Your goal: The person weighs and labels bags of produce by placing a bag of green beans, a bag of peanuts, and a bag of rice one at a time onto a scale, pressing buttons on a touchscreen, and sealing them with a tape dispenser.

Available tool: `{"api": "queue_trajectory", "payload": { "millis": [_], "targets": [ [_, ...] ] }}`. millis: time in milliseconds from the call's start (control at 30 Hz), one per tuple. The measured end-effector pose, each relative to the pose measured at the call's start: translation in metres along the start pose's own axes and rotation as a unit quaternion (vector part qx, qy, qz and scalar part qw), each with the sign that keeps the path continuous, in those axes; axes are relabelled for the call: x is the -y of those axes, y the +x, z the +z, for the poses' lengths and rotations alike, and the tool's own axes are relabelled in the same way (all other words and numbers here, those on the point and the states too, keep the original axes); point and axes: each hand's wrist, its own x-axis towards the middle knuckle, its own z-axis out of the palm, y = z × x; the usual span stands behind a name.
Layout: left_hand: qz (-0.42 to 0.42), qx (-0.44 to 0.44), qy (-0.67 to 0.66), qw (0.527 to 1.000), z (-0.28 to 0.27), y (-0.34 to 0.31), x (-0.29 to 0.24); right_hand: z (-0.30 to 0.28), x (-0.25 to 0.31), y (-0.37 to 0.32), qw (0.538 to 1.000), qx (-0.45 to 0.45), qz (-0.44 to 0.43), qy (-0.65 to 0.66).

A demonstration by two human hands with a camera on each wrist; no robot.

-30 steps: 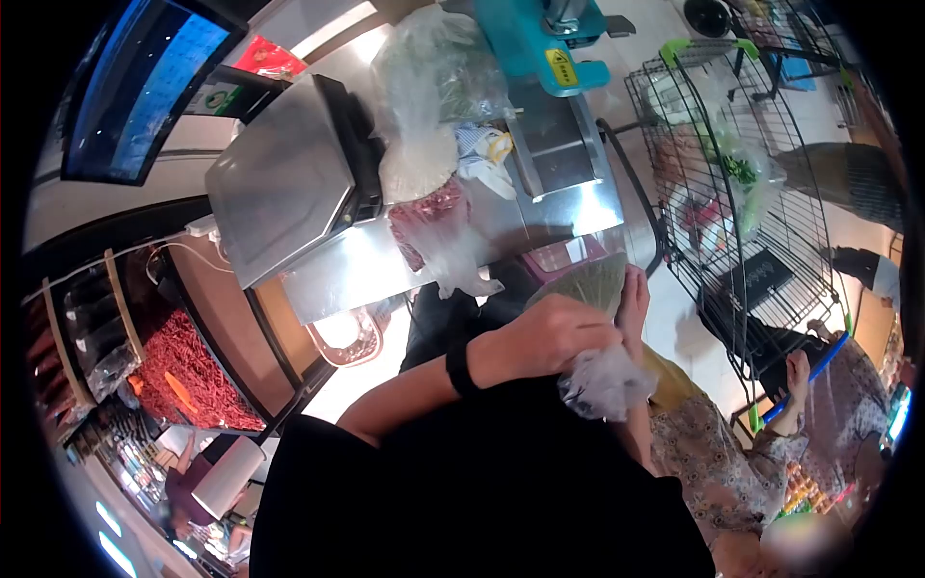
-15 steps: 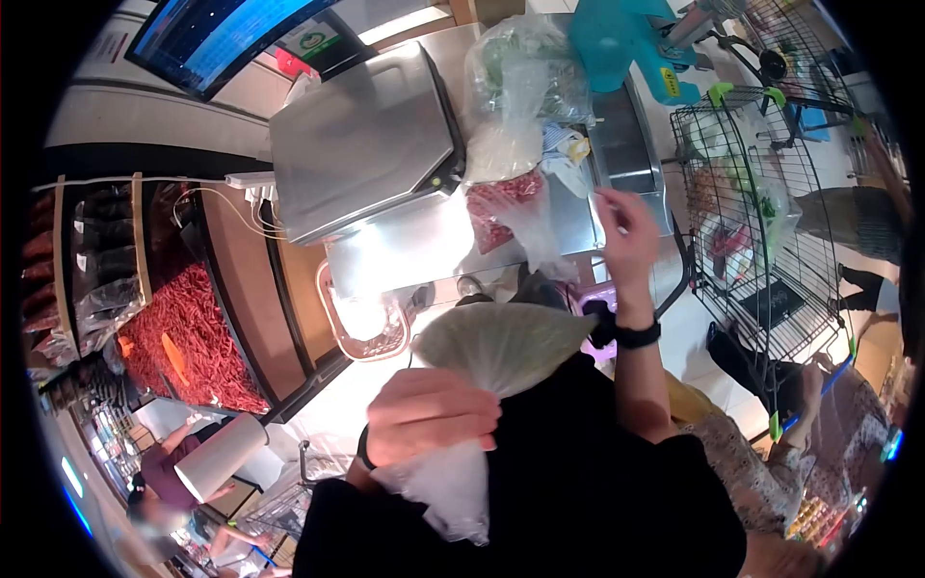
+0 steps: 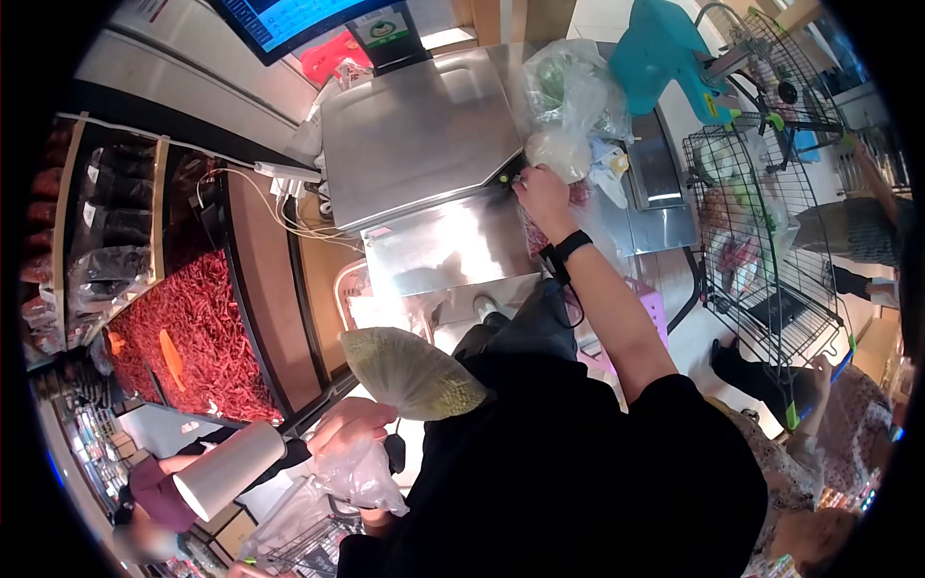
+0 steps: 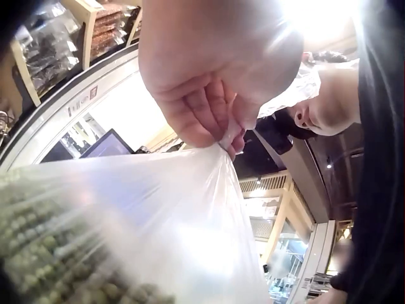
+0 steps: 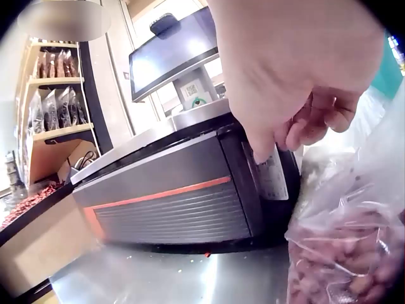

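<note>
A clear bag of green peas or beans [image 3: 409,374] hangs from my left hand [image 3: 352,426], whose fingers grip its gathered neck. In the left wrist view the fingers of that hand [image 4: 212,82] pinch the twisted plastic above the green contents [image 4: 57,253]. At the front right corner of the steel-topped scale [image 3: 424,135] is my right hand [image 3: 545,200]. In the right wrist view the curled right hand [image 5: 297,82] has thumb and forefinger at the upper end of a white printed label [image 5: 273,180] on the scale's dark side. A bag of reddish nuts or beans [image 5: 348,253] lies beside it.
Bagged greens [image 3: 568,91] and a teal device [image 3: 665,58] stand right of the scale. A wire cart [image 3: 761,250] is farther right. Left are a bin of dried red chillies [image 3: 193,337] and bagged goods on shelves [image 3: 111,202]. A screen [image 3: 279,24] stands behind.
The left hand has carried the green bag leftward, away from the right hand. The right hand has let go of the bag and moved to the scale's corner.
</note>
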Motion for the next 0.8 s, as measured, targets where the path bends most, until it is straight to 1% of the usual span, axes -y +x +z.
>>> {"api": "queue_trajectory", "payload": {
  "millis": [67, 133, 267, 333, 467, 533, 567, 600, 633, 667, 700, 733, 767, 800],
  "targets": [
    [-0.027, -0.012, 0.008, 1.0, -0.004, -0.007, 0.007, 0.004, 0.002, 0.0, 1.0, -0.011, -0.007, 0.0],
    [-0.046, -0.02, 0.012, 0.999, -0.007, -0.013, 0.012, 0.009, 0.004, -0.001, 0.999, -0.049, -0.018, -0.002],
    [-0.075, -0.022, 0.018, 0.997, -0.009, -0.018, 0.018, 0.018, 0.007, -0.003, 0.999, -0.039, -0.015, -0.021],
    [-0.086, -0.021, 0.021, 0.996, -0.009, -0.018, 0.02, 0.021, 0.01, -0.005, 0.998, -0.035, 0.013, -0.04],
    [-0.106, -0.009, 0.026, 0.994, -0.006, -0.015, 0.024, 0.018, 0.013, -0.018, 0.998, -0.045, 0.029, -0.023],
    [-0.123, 0.015, 0.056, 0.991, -0.004, -0.011, 0.028, 0.014, 0.007, -0.038, 0.999, -0.042, 0.006, -0.016],
    [-0.132, 0.048, 0.144, 0.98, -0.004, -0.006, 0.028, -0.004, 0.007, -0.052, 0.999, -0.038, 0.012, 0.016],
    [0.004, 0.074, 0.109, 0.991, -0.005, 0.012, 0.031, -0.028, 0.013, -0.069, 0.998, -0.037, 0.049, 0.028],
    [-0.047, 0.031, 0.026, 0.998, 0.007, 0.02, 0.02, -0.052, 0.022, -0.084, 0.995, -0.031, 0.084, 0.042],
    [-0.029, 0.048, -0.009, 0.998, 0.008, 0.028, 0.031, -0.069, 0.021, -0.095, 0.961, 0.015, 0.097, 0.257],
    [0.017, -0.02, -0.089, 0.996, 0.021, 0.045, 0.028, -0.085, 0.023, -0.107, 0.878, 0.058, 0.115, 0.46],
    [0.028, -0.029, -0.165, 0.985, 0.028, 0.056, 0.029, -0.114, 0.04, -0.114, 0.829, 0.092, 0.111, 0.541],
    [0.071, -0.022, -0.244, 0.967, 0.032, 0.069, 0.028, -0.138, 0.053, -0.119, 0.772, 0.118, 0.103, 0.616],
    [0.062, -0.032, -0.328, 0.942, 0.034, 0.074, 0.026, -0.143, 0.056, -0.125, 0.73, 0.138, 0.082, 0.665]
  ]
}}
